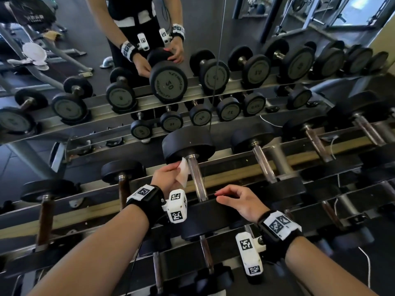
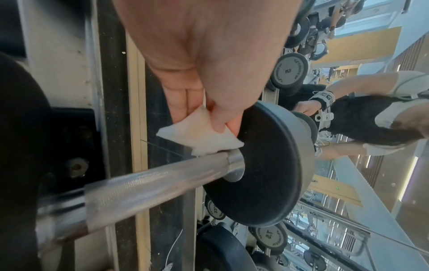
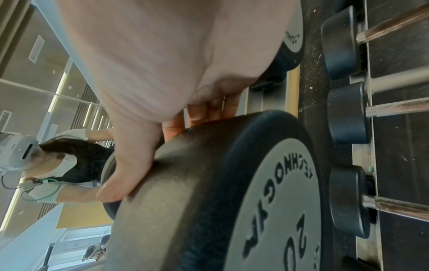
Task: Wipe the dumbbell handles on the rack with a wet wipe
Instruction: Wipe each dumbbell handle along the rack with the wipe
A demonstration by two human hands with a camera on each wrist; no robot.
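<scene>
A dumbbell marked 20 lies on the rack's top tier, its steel handle (image 1: 197,180) (image 2: 150,185) running away from me to a black far head (image 1: 188,144) (image 2: 267,165). My left hand (image 1: 177,169) (image 2: 218,121) pinches a folded white wet wipe (image 1: 182,174) (image 2: 199,135) between thumb and fingers. The wipe sits against the left side of the handle, close to the far head's collar. My right hand (image 1: 235,199) (image 3: 139,146) rests on top of the near head (image 1: 205,216) (image 3: 209,183), thumb and loosely curved fingers laid over its rubber rim.
More dumbbells lie on the same tier to the right (image 1: 263,161) and left (image 1: 124,174), and others on the lower tier (image 1: 205,253). A mirror (image 1: 299,28) behind the rack reflects the rack and a person's hands. White cables hang at the right.
</scene>
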